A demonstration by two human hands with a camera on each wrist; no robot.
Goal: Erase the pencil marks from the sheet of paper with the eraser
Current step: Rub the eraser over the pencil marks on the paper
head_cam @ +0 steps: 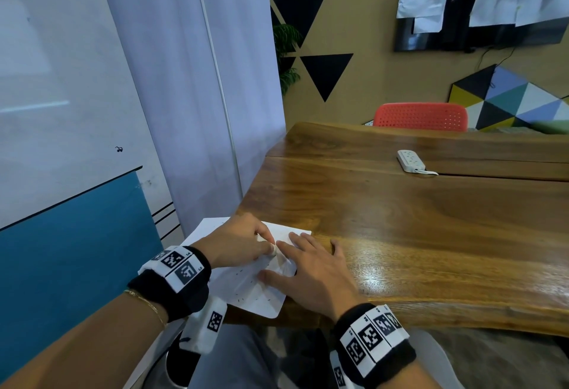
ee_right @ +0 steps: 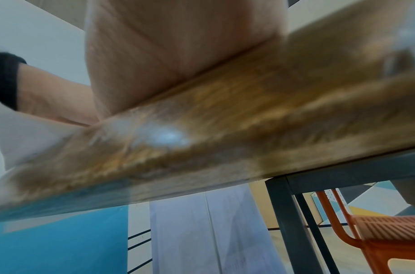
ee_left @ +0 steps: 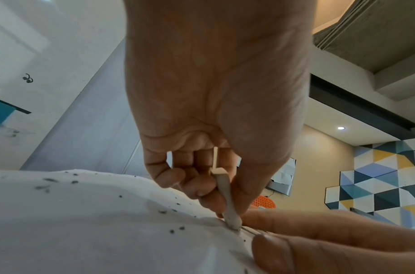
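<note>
A white sheet of paper with small dark pencil marks and eraser crumbs lies at the near left corner of the wooden table. My left hand pinches a small whitish eraser between thumb and fingers. In the left wrist view the eraser stands nearly upright, its tip pressed on the paper, which wrinkles around it. My right hand lies flat with spread fingers on the sheet just right of the eraser. Its fingertips almost touch the eraser. The right wrist view is blurred.
A white power strip lies far back on the table. A red chair stands behind the table. A whiteboard and pale curtain close off the left side. The paper's near corner overhangs the table edge.
</note>
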